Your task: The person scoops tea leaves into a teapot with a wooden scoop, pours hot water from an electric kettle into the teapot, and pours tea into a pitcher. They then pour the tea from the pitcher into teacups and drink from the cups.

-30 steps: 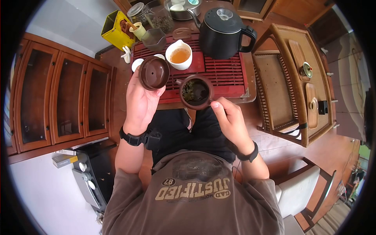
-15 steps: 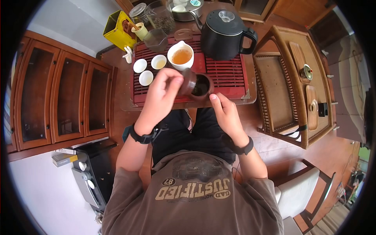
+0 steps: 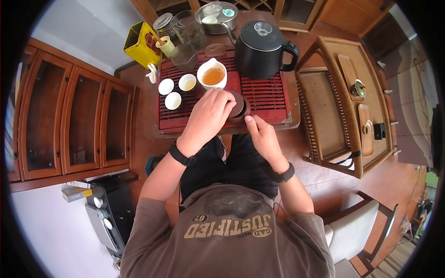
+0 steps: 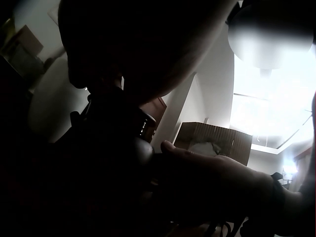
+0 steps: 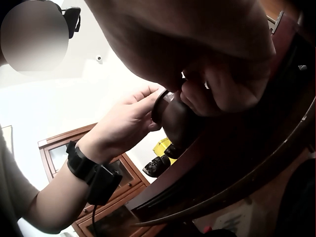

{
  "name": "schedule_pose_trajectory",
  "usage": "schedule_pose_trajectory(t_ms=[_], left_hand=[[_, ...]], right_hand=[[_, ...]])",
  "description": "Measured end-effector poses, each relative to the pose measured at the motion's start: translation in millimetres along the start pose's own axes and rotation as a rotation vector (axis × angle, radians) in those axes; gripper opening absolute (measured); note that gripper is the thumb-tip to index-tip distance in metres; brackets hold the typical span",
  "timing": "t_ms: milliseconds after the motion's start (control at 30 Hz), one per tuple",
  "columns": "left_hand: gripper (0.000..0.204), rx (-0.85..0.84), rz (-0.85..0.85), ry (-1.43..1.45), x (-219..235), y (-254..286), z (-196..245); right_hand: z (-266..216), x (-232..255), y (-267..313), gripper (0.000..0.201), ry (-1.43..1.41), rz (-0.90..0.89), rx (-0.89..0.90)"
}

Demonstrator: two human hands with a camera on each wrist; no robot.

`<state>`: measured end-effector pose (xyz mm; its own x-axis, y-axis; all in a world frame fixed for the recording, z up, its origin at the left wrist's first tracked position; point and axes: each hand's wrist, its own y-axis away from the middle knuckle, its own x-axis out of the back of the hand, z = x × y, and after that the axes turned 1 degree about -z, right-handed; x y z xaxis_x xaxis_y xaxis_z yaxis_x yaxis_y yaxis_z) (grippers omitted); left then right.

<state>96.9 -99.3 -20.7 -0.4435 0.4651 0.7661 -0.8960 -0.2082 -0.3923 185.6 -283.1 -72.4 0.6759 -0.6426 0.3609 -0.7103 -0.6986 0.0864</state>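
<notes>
My left hand (image 3: pixel 208 115) pinches the brown lid (image 3: pixel 238 104) of a small teapot. The lid sits tilted over the teapot (image 3: pixel 246 112), and a dark gap shows along its right side. On the near right, my right hand (image 3: pixel 263 134) grips the teapot's handle, thumb uppermost; the fingers hide the handle. In the right wrist view the lid's edge (image 5: pixel 157 106) stands at the mouth of the teapot (image 5: pixel 178 122). A white pitcher (image 3: pixel 212 74) of amber tea stands just beyond the left hand. The left wrist view is mostly dark.
Left of the pitcher stand three small white cups (image 3: pixel 173 100). A black kettle (image 3: pixel 260 48) occupies the back right of the red slatted tea tray (image 3: pixel 271 104). Behind are a yellow tin (image 3: pixel 140 45), glass jars (image 3: pixel 189 34) and a metal pot (image 3: pixel 217 21). A wicker cart (image 3: pixel 333 102) flanks the table.
My left hand has carried the lid from the left of the teapot to over its mouth, turning it from inside-up to top-up. My right hand has stayed at the teapot's handle.
</notes>
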Motion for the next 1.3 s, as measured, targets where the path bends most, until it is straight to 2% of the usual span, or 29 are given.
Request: schedule_pose_trajectory(t_ms=[300, 500, 567, 667, 900, 1000, 1100, 1167, 1300], left_hand=[[0.013, -0.045, -0.010, 0.001, 0, -3, 4], [0.012, -0.048, -0.093, -0.007, -5, -2, 0], [0.015, -0.007, -0.107, -0.088, -2, -1, 3], [0.021, -0.067, -0.043, -0.081, 4, 0, 10], [0.036, -0.059, -0.059, -0.051, 6, 10, 7], [0.036, -0.075, 0.032, 0.007, 19, 15, 14], [0.032, -0.079, 0.194, 0.090, 42, 27, 13], [0.027, -0.077, 0.342, 0.151, 55, 38, 4], [0.016, 0.006, 0.591, 0.185, 70, 66, -25]], right_hand=[[-2, 0, -1, 0.043, 0.043, 0.000, -0.004], [-3, -1, -1, 0.043, 0.046, -0.003, 0.002], [-3, -1, -1, 0.043, 0.045, -0.002, 0.008], [-3, -1, -1, 0.042, 0.061, -0.003, 0.002], [-6, -1, 1, 0.037, 0.032, -0.010, 0.036], [-1, 3, 2, 0.036, 0.066, -0.042, 0.052], [-21, 27, 10, 0.038, 0.051, -0.101, 0.039], [-41, 54, 16, 0.038, 0.075, -0.153, 0.040], [-78, 114, 10, 0.041, -0.006, -0.134, 0.033]])
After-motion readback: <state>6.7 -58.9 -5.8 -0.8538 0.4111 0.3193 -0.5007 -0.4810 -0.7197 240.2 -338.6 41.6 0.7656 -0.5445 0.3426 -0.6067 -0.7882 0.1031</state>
